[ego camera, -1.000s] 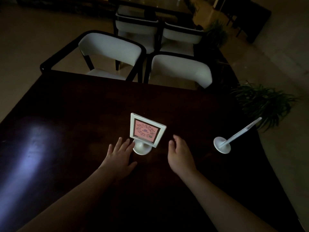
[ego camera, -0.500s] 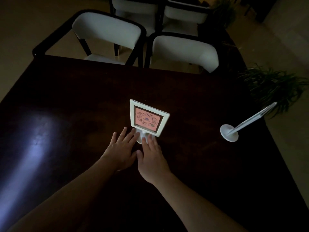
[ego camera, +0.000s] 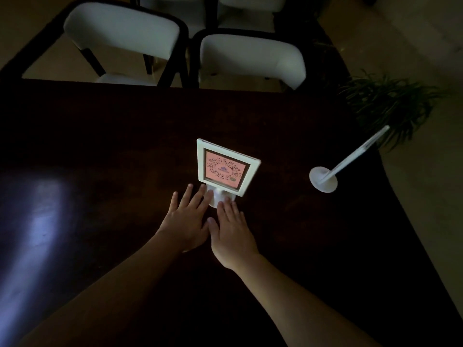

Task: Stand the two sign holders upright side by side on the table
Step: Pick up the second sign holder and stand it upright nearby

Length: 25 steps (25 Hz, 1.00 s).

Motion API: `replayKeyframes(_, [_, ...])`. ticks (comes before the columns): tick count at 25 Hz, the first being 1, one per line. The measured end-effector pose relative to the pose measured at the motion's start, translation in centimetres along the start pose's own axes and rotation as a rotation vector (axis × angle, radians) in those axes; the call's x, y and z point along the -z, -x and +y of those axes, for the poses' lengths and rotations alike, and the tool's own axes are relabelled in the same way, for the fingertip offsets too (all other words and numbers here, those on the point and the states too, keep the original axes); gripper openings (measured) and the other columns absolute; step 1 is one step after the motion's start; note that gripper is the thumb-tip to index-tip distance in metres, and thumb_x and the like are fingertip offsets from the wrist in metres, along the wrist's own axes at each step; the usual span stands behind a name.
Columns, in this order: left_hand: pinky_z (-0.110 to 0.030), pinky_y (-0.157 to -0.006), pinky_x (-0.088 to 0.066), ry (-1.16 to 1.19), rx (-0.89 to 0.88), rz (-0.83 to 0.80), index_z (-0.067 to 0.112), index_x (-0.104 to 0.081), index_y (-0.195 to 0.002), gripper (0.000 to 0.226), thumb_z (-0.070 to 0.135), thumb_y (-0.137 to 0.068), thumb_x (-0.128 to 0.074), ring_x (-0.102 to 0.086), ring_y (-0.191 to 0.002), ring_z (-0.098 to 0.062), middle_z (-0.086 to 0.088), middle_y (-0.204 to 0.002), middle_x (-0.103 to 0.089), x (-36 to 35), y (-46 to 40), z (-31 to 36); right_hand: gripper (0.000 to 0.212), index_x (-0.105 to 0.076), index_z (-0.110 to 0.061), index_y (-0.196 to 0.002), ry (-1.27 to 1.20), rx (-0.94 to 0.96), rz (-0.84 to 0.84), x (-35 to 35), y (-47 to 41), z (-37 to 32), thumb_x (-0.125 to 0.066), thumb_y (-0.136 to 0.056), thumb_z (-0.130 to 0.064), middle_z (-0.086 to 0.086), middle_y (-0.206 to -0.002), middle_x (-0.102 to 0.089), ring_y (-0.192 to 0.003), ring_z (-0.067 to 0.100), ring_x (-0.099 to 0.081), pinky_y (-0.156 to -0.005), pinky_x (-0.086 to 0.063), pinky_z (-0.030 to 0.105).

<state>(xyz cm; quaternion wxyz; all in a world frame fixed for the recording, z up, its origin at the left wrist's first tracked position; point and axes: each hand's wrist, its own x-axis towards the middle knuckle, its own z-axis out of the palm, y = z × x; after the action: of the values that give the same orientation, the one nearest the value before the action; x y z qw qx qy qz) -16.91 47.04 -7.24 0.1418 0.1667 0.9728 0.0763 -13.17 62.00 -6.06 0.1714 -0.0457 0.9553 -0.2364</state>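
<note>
Centre frame: left hand (ego camera: 185,221) and right hand (ego camera: 231,234), grips flat and open, fingertips on the base of first sign holder (ego camera: 226,167). Second sign holder (ego camera: 347,162), right, near bench (ego camera: 100,136) edge; a careless reach may knock it off.

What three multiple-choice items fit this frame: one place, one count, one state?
1. Where is the second sign holder?
A. Right of the framed one
B. On a chair
C. Under the left hand

2. How many sign holders are on the table?
A. One
B. Two
C. Four

3. How are the hands?
A. Fists
B. Flat, fingers extended
C. Off the table

Key: 1 A, it stands near the table's right edge. 2 B, the framed sign holder plus that one. 3 B, left hand and right hand lie open with fingertips at the framed holder's round base.
</note>
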Motion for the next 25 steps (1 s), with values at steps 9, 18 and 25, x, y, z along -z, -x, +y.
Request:
replayKeyframes(9, [-0.052,-0.118,0.004,-0.014,-0.107,-0.019,0.026,0.007,-0.156,0.072,0.037,-0.097,-0.031,0.018,-0.149,-0.029,-0.003,-0.166,0.008,-0.2,-3.7,6.4,0.059,-0.006,-0.018,-0.156,0.017,-0.029,0.047,3.2,1.1,7.2,-0.026,-0.103,-0.031,0.001,-0.165,0.007,-0.148,0.013,0.012,-0.120,0.004,0.037])
replayKeyframes(18, [-0.046,-0.115,0.008,-0.030,-0.186,-0.019,0.025,0.004,-0.157,0.072,0.035,-0.096,-0.033,0.016,-0.150,-0.029,-0.005,-0.167,0.006,-0.4,-6.9,10.9,0.064,-0.007,-0.015,-0.156,0.016,-0.059,0.096,5.5,1.7,11.9,-0.032,-0.099,-0.025,0.004,-0.165,0.004,-0.150,0.014,0.009,-0.119,0.006,0.034])
replayKeyframes(25, [-0.046,-0.116,0.008,-0.031,-0.203,-0.011,0.024,0.002,-0.157,0.072,0.034,-0.095,-0.033,0.015,-0.149,-0.031,-0.006,-0.167,0.005,-0.8,-9.1,13.2,0.062,-0.010,-0.014,-0.156,-0.005,-0.071,0.135,6.8,1.4,14.4,-0.032,-0.099,-0.028,0.005,-0.166,0.002,-0.150,0.014,0.008,-0.120,0.004,0.036])
